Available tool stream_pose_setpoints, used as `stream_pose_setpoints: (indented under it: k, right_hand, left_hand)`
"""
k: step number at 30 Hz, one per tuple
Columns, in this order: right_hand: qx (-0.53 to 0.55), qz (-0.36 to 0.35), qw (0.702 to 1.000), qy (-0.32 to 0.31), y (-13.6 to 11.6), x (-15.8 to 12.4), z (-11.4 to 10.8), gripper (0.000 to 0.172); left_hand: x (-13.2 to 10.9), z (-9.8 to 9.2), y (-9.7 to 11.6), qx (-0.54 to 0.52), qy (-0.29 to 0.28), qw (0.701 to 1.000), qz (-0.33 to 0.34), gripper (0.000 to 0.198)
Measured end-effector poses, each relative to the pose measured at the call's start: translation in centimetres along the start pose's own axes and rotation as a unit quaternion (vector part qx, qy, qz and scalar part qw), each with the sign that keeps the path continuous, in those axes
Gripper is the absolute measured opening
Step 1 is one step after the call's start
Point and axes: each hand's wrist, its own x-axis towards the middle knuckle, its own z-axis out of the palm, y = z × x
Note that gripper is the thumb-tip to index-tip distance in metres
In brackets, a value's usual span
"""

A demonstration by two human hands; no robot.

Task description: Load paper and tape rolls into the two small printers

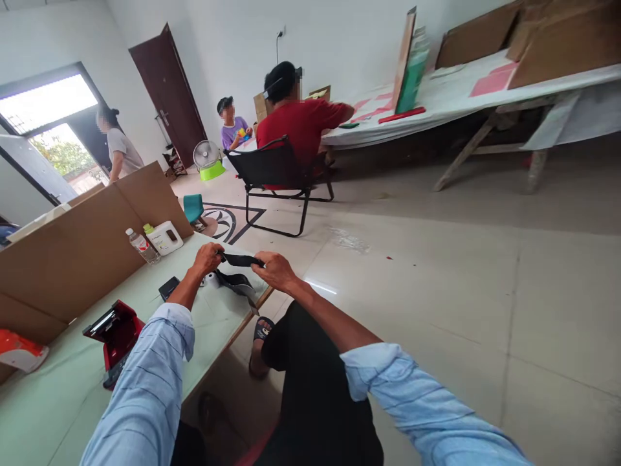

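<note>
A black belt is stretched between my two hands above the table's right edge. My left hand is closed on one part of it, and my right hand pinches it a short way to the right. The rest of the belt hangs in a curve below, its greyish underside showing near the table edge. Under my left hand lies a small white object, partly hidden. A small black box rests beside my left forearm. Closer to me stands an open red case with a dark interior, partly covered by my left sleeve.
Cardboard panels line the table's far side, with a water bottle and a white jug before them. An orange-and-white container is at left. A person in red sits on a black chair; two others are farther back.
</note>
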Motion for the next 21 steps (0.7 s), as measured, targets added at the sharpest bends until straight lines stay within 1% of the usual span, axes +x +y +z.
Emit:
stream_pose_setpoints:
  k: [4,6,8,10,14,16,18,20,21]
  right_hand:
    - [0.006,-0.001,0.999,-0.032,0.6,0.0,1.4,0.017]
    - [0.01,-0.007,0.999,-0.051,0.7,-0.3,1.9,0.018]
    - [0.013,-0.011,0.997,-0.069,0.8,-0.5,2.3,0.018]
    - [0.013,-0.012,0.996,-0.085,0.9,-0.6,2.4,0.019]
    - [0.011,-0.017,0.993,-0.115,1.1,-0.5,2.2,0.02]
    - [0.008,-0.018,0.992,-0.126,1.1,-0.5,2.1,0.02]
    - [0.004,-0.019,0.991,-0.131,1.0,-0.5,2.1,0.02]
    - [0.0,-0.02,0.991,-0.132,1.0,-0.5,2.3,0.019]
    - [-0.002,-0.021,0.991,-0.132,1.0,-0.6,2.4,0.019]
  left_hand:
    - [1.0,1.2,-1.0,0.006,-0.054,0.998,-0.004,0.034]
    - [1.1,1.4,-1.6,0.003,-0.091,0.996,0.002,0.033]
    - [1.0,1.3,-2.2,-0.002,-0.132,0.991,0.007,0.037]
    - [0.8,1.1,-2.7,-0.007,-0.169,0.986,0.009,0.048]
    - [0.3,0.6,-3.6,-0.01,-0.227,0.974,0.011,0.083]
    - [-0.1,0.6,-3.7,-0.007,-0.245,0.969,0.013,0.095]
    - [-0.5,0.9,-3.5,0.001,-0.25,0.968,0.015,0.101]
    - [-1.1,1.6,-3.2,0.01,-0.238,0.971,0.015,0.101]
    - [-1.4,1.9,-3.0,0.015,-0.228,0.974,0.014,0.097]
